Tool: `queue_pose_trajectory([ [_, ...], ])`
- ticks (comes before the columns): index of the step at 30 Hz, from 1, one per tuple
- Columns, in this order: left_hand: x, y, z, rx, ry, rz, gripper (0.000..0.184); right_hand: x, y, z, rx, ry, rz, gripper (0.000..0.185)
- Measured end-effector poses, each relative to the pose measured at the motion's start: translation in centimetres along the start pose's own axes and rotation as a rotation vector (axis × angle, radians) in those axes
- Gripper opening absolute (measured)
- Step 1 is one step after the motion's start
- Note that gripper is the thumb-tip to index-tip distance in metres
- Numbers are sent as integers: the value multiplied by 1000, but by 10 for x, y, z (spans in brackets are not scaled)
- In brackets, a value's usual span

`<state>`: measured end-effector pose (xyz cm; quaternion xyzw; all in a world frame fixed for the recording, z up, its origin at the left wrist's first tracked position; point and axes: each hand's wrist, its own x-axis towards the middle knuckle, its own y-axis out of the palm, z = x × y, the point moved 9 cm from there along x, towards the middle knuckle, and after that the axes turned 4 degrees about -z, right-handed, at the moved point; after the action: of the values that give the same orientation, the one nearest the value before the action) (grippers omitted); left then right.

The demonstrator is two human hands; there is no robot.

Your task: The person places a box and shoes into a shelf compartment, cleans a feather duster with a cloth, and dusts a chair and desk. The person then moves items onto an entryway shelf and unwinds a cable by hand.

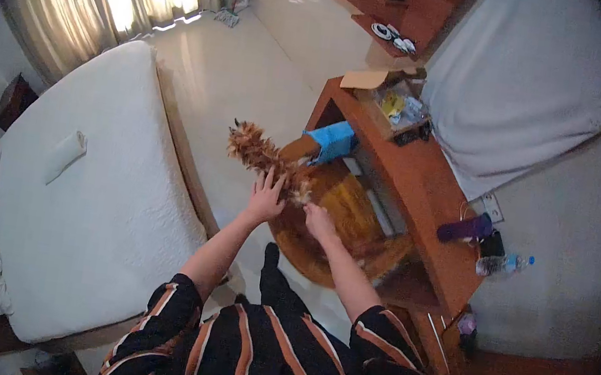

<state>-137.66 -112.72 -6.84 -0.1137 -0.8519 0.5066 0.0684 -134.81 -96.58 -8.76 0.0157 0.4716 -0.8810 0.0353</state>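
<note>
Brown-feathered at frame centre over the chair, clasped by the right hand and touched by the outspread left hand: best to steady the duster without crushing it.

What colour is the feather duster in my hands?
Mottled brown; the feather duster shows best in the head view.
</note>
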Motion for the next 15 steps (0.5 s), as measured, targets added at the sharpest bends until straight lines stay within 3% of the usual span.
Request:
queue_pose_trajectory([
  [3,46,-2,-5,111,22,20,71,29,2,-14,73,-19,13,23],
  [7,118,37,22,-146,-24,32,74,60,-3,-26,132,-11,95,23],
  [9,144,63,35,-39,34,30,73,82,4,-39,146,-25,128,23],
  [12,163,61,21,83,69,82,72,116,25,-71,277,-64,297,27],
  [14,175,52,9,102,49,139,72,126,48,-92,493,186,682,29],
  [15,180,49,6,68,35,142,72,139,49,-100,498,191,685,29],
])
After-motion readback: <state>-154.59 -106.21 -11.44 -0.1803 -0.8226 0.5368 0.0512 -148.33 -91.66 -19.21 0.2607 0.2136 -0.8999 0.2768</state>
